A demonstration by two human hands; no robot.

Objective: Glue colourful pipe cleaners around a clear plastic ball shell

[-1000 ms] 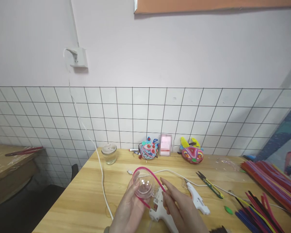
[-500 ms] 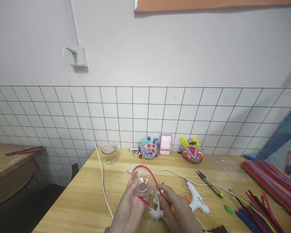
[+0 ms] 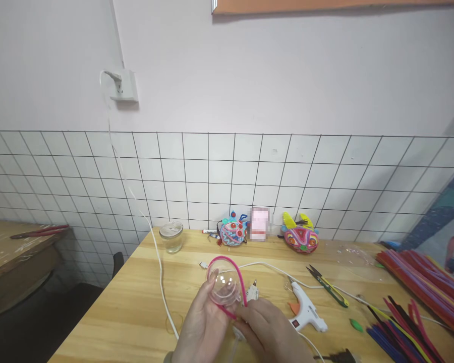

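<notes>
My left hand (image 3: 203, 322) cradles a clear plastic ball (image 3: 222, 281), its thumb over the near side of the shell. Around the ball runs a bright pink pipe cleaner (image 3: 239, 269), bent into a loop. With fingers pinched, my right hand (image 3: 267, 325) grips the pipe cleaner at the lower right, where its two ends come close together; the fingers hide the exact meeting point. Behind that hand lies a white glue gun (image 3: 252, 291), mostly covered. A second white glue gun (image 3: 305, 307) rests on the wooden table (image 3: 128, 302) just to the right.
Yellow-green thread snips (image 3: 327, 285) and bundles of coloured pipe cleaners (image 3: 419, 287) lie to the right. Two decorated masks (image 3: 232, 232) and a glass jar (image 3: 172, 237) stand along the tiled wall. A white cable (image 3: 159, 272) hangs across the left side.
My right hand has shifted down and left, drawing the pipe cleaner's free end round towards its other end below the ball. The left hand keeps holding the ball.
</notes>
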